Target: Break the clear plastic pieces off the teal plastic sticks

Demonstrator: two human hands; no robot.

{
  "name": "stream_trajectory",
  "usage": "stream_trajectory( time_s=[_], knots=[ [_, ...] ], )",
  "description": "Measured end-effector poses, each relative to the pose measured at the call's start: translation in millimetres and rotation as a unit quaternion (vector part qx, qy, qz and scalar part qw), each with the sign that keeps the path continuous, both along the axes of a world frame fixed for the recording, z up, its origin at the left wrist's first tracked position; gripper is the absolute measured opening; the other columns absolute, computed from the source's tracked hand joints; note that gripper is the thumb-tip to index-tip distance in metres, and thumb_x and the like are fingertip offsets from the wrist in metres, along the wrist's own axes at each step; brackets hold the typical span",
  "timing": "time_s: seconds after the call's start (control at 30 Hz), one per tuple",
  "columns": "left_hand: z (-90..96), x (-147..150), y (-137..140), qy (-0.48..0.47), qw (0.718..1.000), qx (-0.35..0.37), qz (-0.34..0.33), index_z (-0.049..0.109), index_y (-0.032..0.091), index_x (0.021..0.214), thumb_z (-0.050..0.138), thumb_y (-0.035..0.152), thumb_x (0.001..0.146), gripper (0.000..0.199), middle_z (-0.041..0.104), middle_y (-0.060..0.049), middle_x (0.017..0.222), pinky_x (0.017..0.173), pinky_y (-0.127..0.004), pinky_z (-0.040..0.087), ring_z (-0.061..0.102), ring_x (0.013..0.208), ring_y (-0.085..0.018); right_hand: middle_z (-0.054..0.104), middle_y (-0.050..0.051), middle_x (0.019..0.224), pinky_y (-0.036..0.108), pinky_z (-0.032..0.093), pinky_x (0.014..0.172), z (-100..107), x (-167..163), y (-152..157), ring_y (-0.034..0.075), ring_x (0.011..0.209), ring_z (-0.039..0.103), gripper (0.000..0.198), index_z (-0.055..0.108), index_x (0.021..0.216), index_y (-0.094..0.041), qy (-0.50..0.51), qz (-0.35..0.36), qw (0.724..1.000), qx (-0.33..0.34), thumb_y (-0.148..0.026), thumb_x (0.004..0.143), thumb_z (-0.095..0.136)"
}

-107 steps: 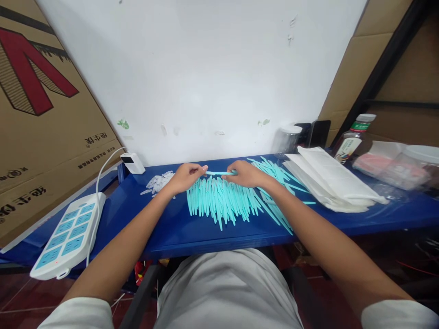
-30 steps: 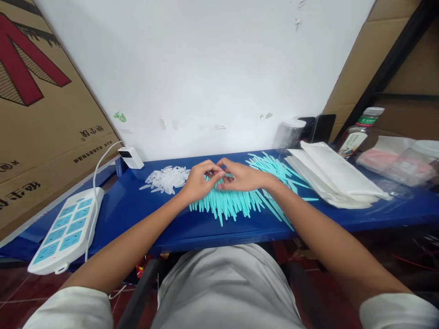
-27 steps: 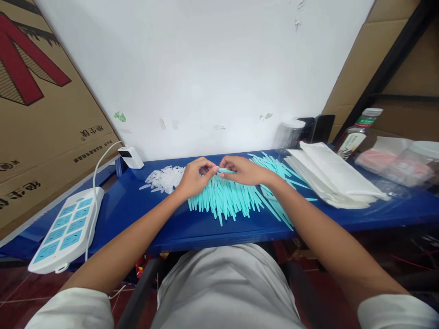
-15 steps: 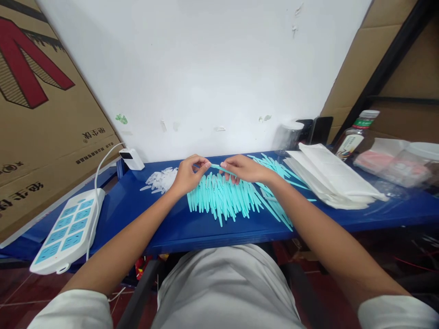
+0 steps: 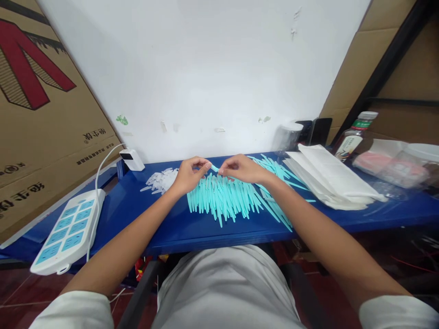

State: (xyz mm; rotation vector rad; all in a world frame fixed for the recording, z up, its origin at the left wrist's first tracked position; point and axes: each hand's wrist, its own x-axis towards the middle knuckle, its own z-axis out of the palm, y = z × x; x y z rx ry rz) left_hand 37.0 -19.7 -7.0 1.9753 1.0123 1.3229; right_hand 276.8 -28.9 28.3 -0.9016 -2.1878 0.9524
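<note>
My left hand (image 5: pixel 187 175) and my right hand (image 5: pixel 240 168) meet over a row of turquoise plastic sticks (image 5: pixel 226 201) laid side by side on the blue table (image 5: pixel 161 228). Both pinch one turquoise stick (image 5: pixel 214 168) between thumb and forefinger, the left at its tip, the right along its shaft. A small heap of clear plastic caps (image 5: pixel 161 179) lies just left of my left hand. More turquoise sticks (image 5: pixel 274 169) lie loose behind my right hand.
A white power strip (image 5: pixel 68 230) with blue sockets and a white charger (image 5: pixel 129 159) sit at the left. White bags (image 5: pixel 329 178) are stacked at the right, with a clear jar (image 5: pixel 287 136), a bottle (image 5: pixel 353 135) and plastic containers (image 5: pixel 404 167) behind. Cardboard (image 5: pixel 41 119) leans at left.
Over the last second my hands lifted slightly off the row and drew close together on the held stick. The view shifted a little.
</note>
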Motion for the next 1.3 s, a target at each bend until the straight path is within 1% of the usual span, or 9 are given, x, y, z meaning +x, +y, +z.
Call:
stream_trajectory(
  time_s=[0.13,0.4,0.53,0.63,0.7,0.8,0.9,1.17,1.3],
  knots=[
    [6.2,1,-4,0.021,0.999,-0.03,-0.035,0.074,0.015,0.089,0.077,0.056,0.085,0.042,0.071,-0.007,0.082,0.058,-0.028,0.057,0.063,0.064,-0.015,0.074,0.006,0.082,0.032,0.048,0.075,-4,-3,1,0.016,0.077,0.062,0.025,0.078,0.085,-0.017,0.008,-0.018,0.996,0.092,-0.039,0.09,0.069],
    [4.8,9,-9,-0.006,0.999,-0.043,-0.025,0.074,0.015,0.086,0.081,0.055,0.081,0.041,0.069,-0.005,0.076,0.055,-0.028,0.054,0.06,0.057,-0.013,0.071,0.005,0.077,0.03,0.044,0.067,2,0,-3,0.015,0.071,0.057,0.026,0.076,0.084,-0.015,-0.029,-0.014,0.995,0.094,-0.04,0.088,0.069],
    [6.7,-3,3,-0.068,0.996,-0.055,0.028,0.072,0.016,0.086,0.078,0.057,0.081,0.042,0.065,-0.003,0.067,0.054,-0.028,0.054,0.06,0.055,-0.014,0.071,0.006,0.081,0.031,0.044,0.069,5,6,-1,0.016,0.073,0.058,0.023,0.074,0.083,-0.016,-0.055,-0.01,0.995,0.08,-0.038,0.087,0.068],
    [9.9,-20,15,-0.087,0.989,-0.059,0.1,0.07,0.016,0.084,0.077,0.054,0.08,0.039,0.064,-0.003,0.067,0.054,-0.029,0.054,0.061,0.058,-0.015,0.069,0.007,0.08,0.032,0.043,0.066,6,8,0,0.017,0.071,0.057,0.017,0.069,0.079,-0.018,-0.083,-0.054,0.994,0.05,-0.033,0.086,0.066],
    [11.5,-29,20,-0.035,0.986,-0.029,0.158,0.069,0.017,0.084,0.073,0.051,0.083,0.034,0.065,-0.004,0.07,0.056,-0.03,0.053,0.062,0.062,-0.018,0.063,0.005,0.071,0.032,0.037,0.058,5,9,1,0.015,0.062,0.05,0.018,0.063,0.072,-0.019,-0.118,-0.092,0.988,0.024,-0.03,0.086,0.063],
    [12.6,-35,18,0.115,0.963,0.076,0.232,0.069,0.018,0.084,0.065,0.045,0.09,0.027,0.069,-0.005,0.077,0.067,-0.034,0.052,0.064,0.071,-0.02,0.054,0.003,0.059,0.033,0.026,0.052,3,8,4,0.013,0.051,0.035,0.028,0.054,0.06,-0.02,-0.18,-0.128,0.975,-0.007,-0.029,0.086,0.059],
    [11.8,-33,12,0.246,0.923,0.145,0.258,0.067,0.02,0.083,0.059,0.039,0.095,0.024,0.071,-0.007,0.085,0.074,-0.037,0.048,0.064,0.078,-0.022,0.059,0.005,0.061,0.034,0.028,0.052,-3,7,7,0.014,0.05,0.039,0.029,0.058,0.059,-0.019,-0.22,-0.138,0.965,-0.031,-0.031,0.086,0.057],
    [9.6,-35,9,0.387,0.861,0.153,0.292,0.068,0.021,0.09,0.052,0.036,0.098,0.023,0.069,-0.012,0.096,0.074,-0.039,0.045,0.064,0.092,-0.029,0.067,0.009,0.067,0.034,0.035,0.056,-10,8,12,0.017,0.054,0.053,0.025,0.07,0.068,-0.017,-0.261,-0.13,0.956,0.004,-0.031,0.086,0.061],
    [13.4,-41,9,0.451,0.827,0.126,0.311,0.069,0.019,0.092,0.051,0.033,0.097,0.023,0.068,-0.016,0.102,0.077,-0.042,0.046,0.062,0.101,-0.034,0.07,0.012,0.072,0.035,0.038,0.059,-8,22,23,0.022,0.063,0.059,0.03,0.073,0.077,-0.017,-0.282,-0.21,0.934,0.063,-0.037,0.093,0.058]
  ],
)
